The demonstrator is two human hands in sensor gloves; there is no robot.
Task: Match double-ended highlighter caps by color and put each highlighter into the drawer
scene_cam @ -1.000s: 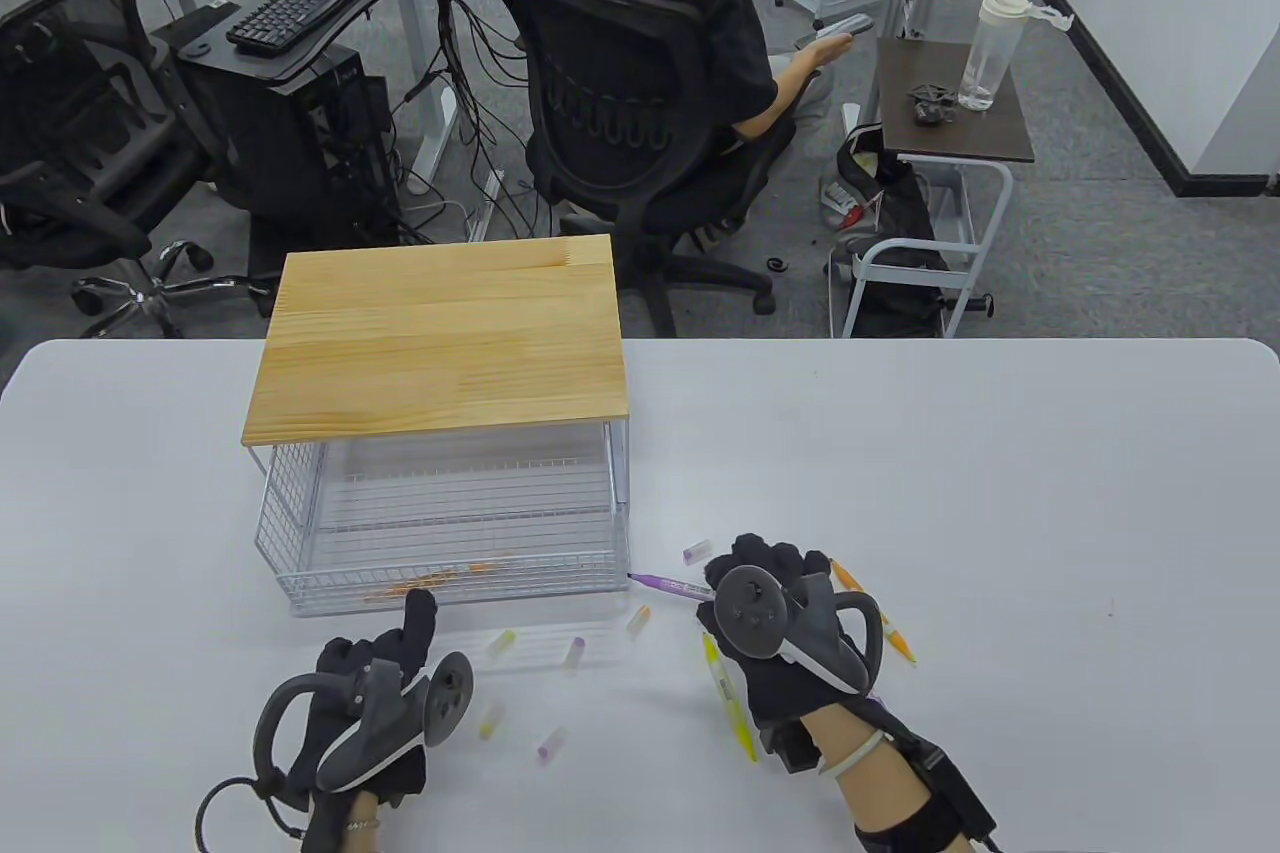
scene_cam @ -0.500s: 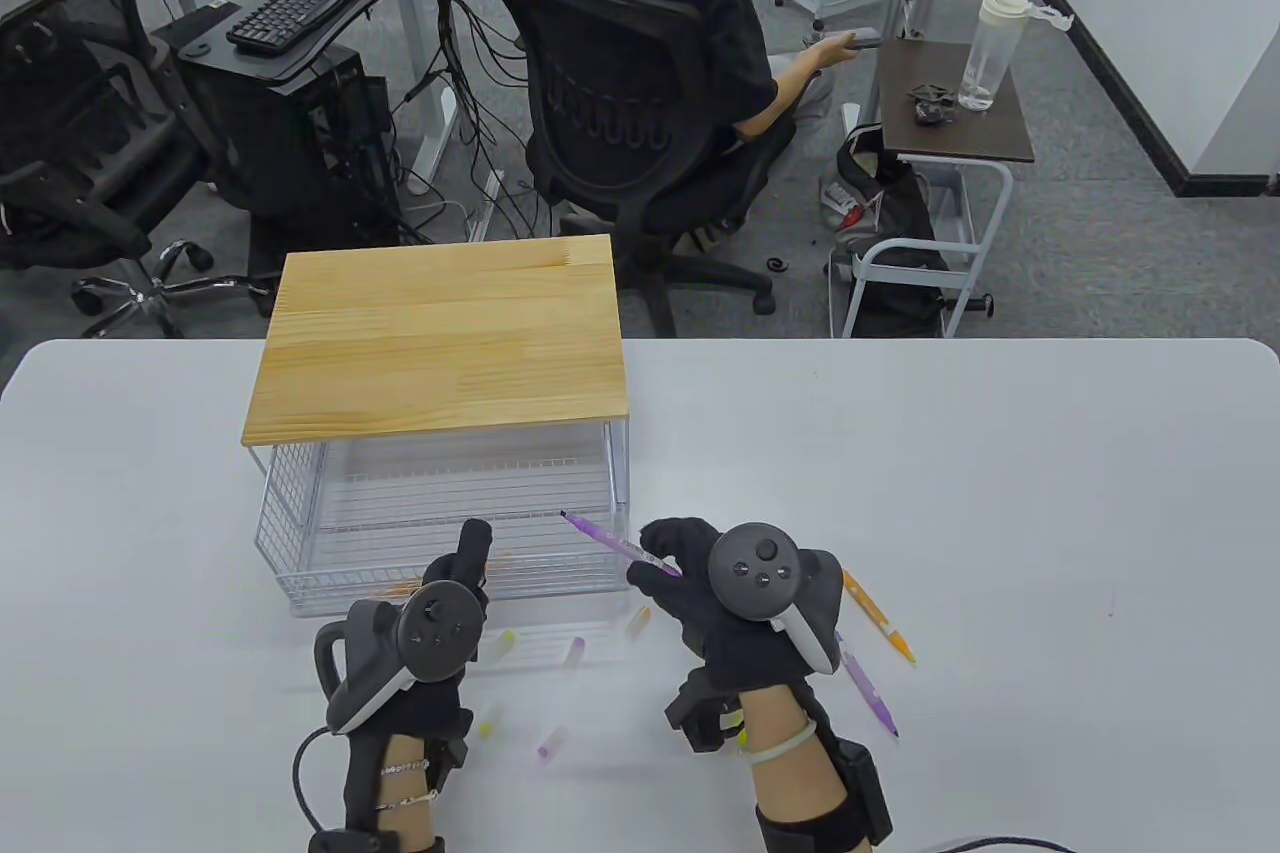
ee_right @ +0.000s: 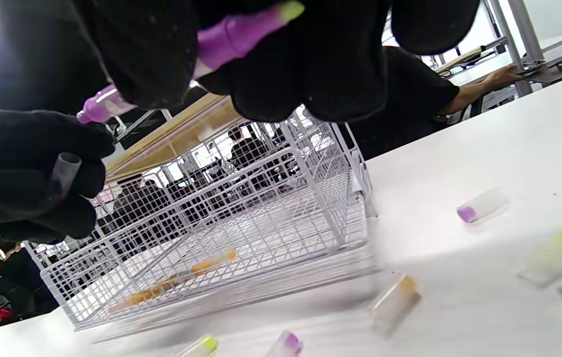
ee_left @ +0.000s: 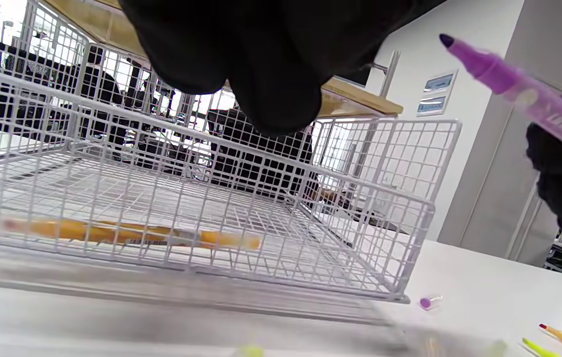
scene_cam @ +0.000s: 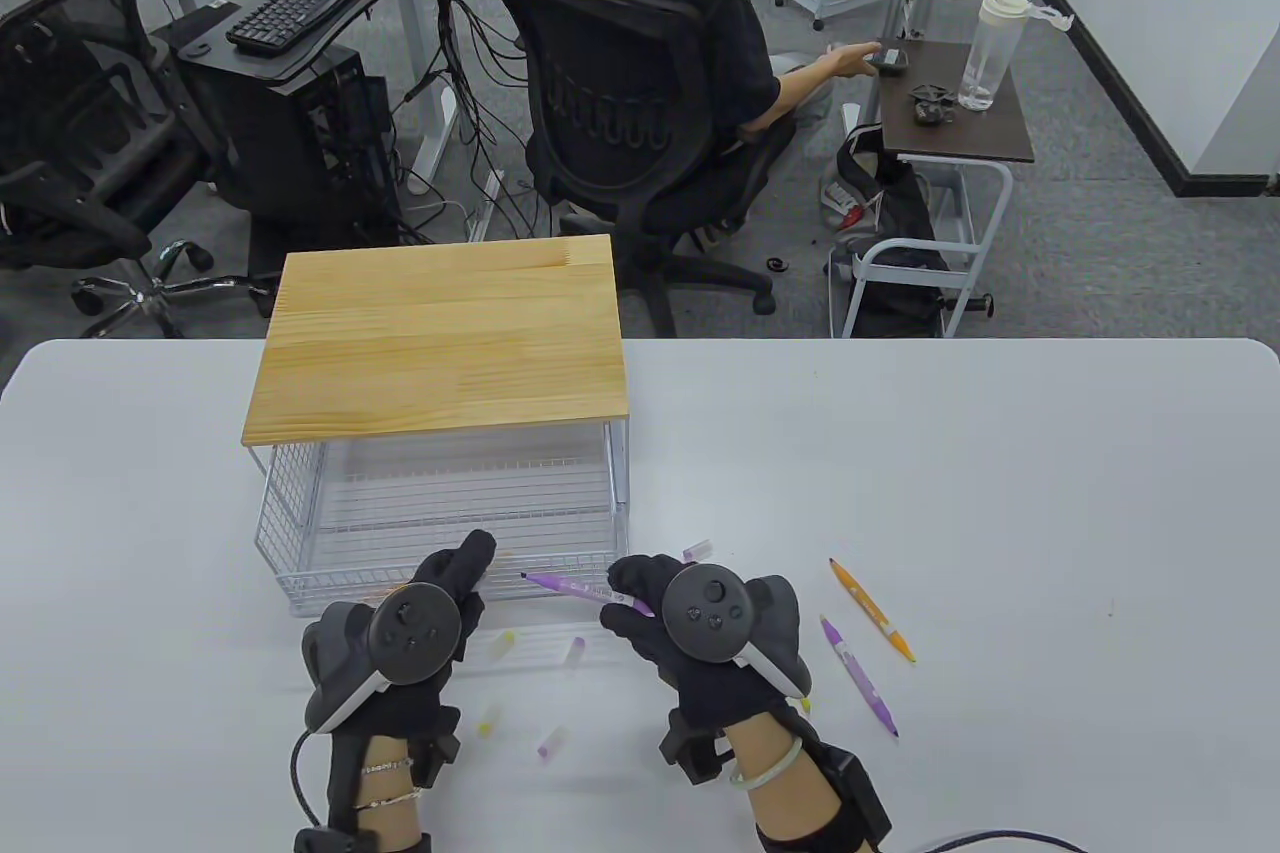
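Right hand [scene_cam: 700, 633] pinching purple highlighter [scene_cam: 575, 587] w/ bare tip, left hand [scene_cam: 420, 613] gripping clear cap [ee_right: 63, 171], both at wire drawer [scene_cam: 440, 583] front edge, orange highlighter [ee_left: 112, 232] inside drawer.

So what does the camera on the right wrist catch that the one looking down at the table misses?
Only the right wrist view shows a clear cap pinched in the left hand, and the purple highlighter's yellow-green rear tip. Only the table view shows the drawer unit's wooden top whole, and the orange highlighter and second purple one lying on the table. Both show the wire drawer, the right hand gripping the purple highlighter, and loose caps.
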